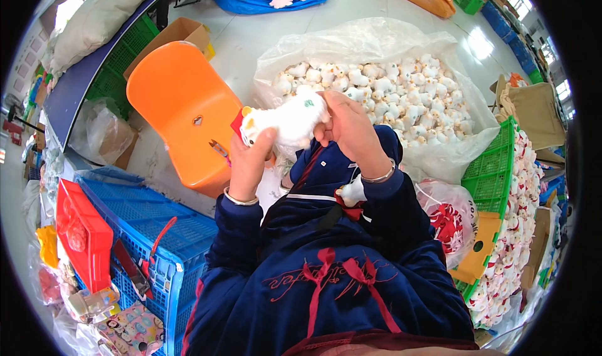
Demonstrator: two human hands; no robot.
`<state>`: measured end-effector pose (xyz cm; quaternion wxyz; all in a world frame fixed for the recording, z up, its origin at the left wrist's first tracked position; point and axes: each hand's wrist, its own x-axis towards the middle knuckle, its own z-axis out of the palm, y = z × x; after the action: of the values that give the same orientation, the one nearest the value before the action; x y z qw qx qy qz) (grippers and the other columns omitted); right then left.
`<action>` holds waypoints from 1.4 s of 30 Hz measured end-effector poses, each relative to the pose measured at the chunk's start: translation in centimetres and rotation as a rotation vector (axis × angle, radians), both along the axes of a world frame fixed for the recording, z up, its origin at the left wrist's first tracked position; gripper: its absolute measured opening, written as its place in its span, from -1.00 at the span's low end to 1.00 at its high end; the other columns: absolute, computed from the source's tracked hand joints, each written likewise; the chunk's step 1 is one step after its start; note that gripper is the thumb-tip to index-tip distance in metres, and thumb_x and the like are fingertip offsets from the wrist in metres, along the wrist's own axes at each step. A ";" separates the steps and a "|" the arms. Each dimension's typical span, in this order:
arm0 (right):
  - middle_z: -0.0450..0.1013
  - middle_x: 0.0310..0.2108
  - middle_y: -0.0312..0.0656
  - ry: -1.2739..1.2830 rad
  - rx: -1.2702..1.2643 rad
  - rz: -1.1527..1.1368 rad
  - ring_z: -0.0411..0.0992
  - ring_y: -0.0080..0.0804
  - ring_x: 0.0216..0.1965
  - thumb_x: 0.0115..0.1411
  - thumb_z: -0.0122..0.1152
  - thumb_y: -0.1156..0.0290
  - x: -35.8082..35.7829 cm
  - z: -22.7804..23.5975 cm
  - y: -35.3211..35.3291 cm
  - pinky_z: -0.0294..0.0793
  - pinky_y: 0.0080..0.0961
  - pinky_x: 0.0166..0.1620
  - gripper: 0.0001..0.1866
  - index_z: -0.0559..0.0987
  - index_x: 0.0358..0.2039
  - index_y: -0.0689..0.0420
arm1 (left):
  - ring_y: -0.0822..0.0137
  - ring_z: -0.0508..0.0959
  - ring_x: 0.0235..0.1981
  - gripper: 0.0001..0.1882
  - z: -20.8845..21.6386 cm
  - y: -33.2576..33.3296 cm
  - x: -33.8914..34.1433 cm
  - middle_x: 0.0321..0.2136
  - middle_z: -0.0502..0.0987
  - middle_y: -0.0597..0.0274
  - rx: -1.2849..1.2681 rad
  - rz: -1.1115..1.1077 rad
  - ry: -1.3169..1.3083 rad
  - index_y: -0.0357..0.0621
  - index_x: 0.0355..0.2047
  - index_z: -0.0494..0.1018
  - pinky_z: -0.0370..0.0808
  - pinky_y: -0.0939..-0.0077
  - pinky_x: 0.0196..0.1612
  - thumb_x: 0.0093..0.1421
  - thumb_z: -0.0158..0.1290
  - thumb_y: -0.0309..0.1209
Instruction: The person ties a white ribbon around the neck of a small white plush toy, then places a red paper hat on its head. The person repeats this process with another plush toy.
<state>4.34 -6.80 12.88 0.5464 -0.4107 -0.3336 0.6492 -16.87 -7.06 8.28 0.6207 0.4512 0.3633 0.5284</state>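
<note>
Between my two hands is a white plush toy [285, 119] with orange ears and a green mark near its rear. My left hand [249, 161] grips it at the head end, where a bit of red cloth [237, 122] sticks out. At the other end, the fingers of my right hand [351, 127] are closed on its body. Another small white plush toy [352, 193] with red cloth rests on my lap. Beyond my knees, a large clear plastic bag [370, 33] lies open, holding several similar white toys [407, 92].
An orange chair [182, 105] stands at the left, with scissors [219, 149] on it. Near my left side is a blue crate [157, 212] bearing a red tray [84, 237]. To the right, a green crate [492, 168] holds plush toys with red. A bag of red pieces [446, 224] sits beside it.
</note>
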 end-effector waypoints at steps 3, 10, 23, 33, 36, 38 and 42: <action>0.44 -0.42 -0.29 -0.296 0.170 -0.098 0.33 -0.63 -0.55 0.49 -0.09 0.21 0.8 -1.7 -0.1 0.32 -0.65 -0.48 -0.68 0.51 -0.10 0.20 | 0.67 0.26 -0.66 -0.76 -0.1 0.5 1.0 -0.46 0.47 0.43 -0.123 0.126 -0.276 -0.10 -0.15 0.46 0.07 0.73 -0.63 0.30 0.14 -0.24; 0.46 -0.45 -0.24 -0.866 0.663 -0.092 0.42 -0.46 -0.49 0.22 0.28 0.49 -2.5 -1.6 -2.7 0.39 -0.53 -0.40 -0.91 0.55 -0.29 0.17 | 0.66 0.14 -0.74 -0.77 0.0 0.6 2.2 -0.60 0.35 0.47 -0.176 0.167 -0.284 -0.06 -0.26 0.43 -0.01 0.68 -0.67 0.34 0.09 -0.18; 0.52 0.01 -0.09 -1.074 0.723 0.108 0.51 -0.26 0.02 0.19 0.26 0.48 8.1 -1.7 -2.1 0.45 -0.40 0.12 -0.65 0.60 0.01 0.16 | 0.61 0.18 -0.80 -0.75 -0.3 0.9 0.9 -0.69 0.33 0.47 -0.282 0.262 -0.321 0.05 -0.32 0.40 -0.02 0.66 -0.71 0.38 0.05 -0.10; 0.53 -0.03 -0.10 -1.657 0.296 -0.971 0.51 -0.37 -0.01 0.40 0.10 0.21 25.0 -15.9 -7.1 0.48 -0.45 -0.01 -0.57 0.50 0.09 0.28 | 0.60 0.15 -0.72 -0.65 -3.0 1.6 -1.4 -0.50 0.39 0.33 -0.267 0.235 -0.278 -0.01 -0.15 0.39 0.01 0.70 -0.65 0.37 0.03 -0.01; 0.59 -0.29 -0.06 -0.600 0.132 -0.397 0.54 -0.35 -0.26 0.40 0.07 0.22 23.0 -13.2 -10.8 0.47 -0.46 -0.11 -0.65 0.60 -0.16 0.30 | 0.59 0.14 -0.71 -0.64 -2.7 1.5 -1.9 -0.50 0.40 0.33 -0.240 0.274 -0.238 -0.01 -0.17 0.39 0.05 0.70 -0.63 0.33 0.09 0.00; 0.59 -0.36 -0.21 -0.368 0.046 -0.722 0.51 -0.56 -0.46 0.46 -0.04 0.19 23.2 -11.0 -11.5 0.45 -0.63 -0.40 -0.62 0.62 -0.22 0.23 | 0.59 0.14 -0.71 -0.64 -2.6 2.0 -1.5 -0.50 0.41 0.33 -0.239 0.260 -0.228 -0.01 -0.17 0.39 0.06 0.69 -0.62 0.33 0.10 0.00; 0.57 -0.37 -0.31 -0.880 -0.064 -0.642 0.48 -0.60 -0.42 0.37 0.15 0.30 25.3 -9.9 -12.1 0.44 -0.64 -0.33 -0.77 0.63 -0.17 0.19 | 0.58 0.15 -0.71 -0.63 -2.8 2.2 -0.9 -0.50 0.41 0.32 -0.250 0.261 -0.215 -0.01 -0.17 0.39 0.07 0.68 -0.61 0.32 0.10 0.00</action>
<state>29.64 -18.92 2.93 0.5132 -0.7413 -0.3687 0.2264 -17.77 -4.81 5.52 0.6332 0.2609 0.4133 0.6002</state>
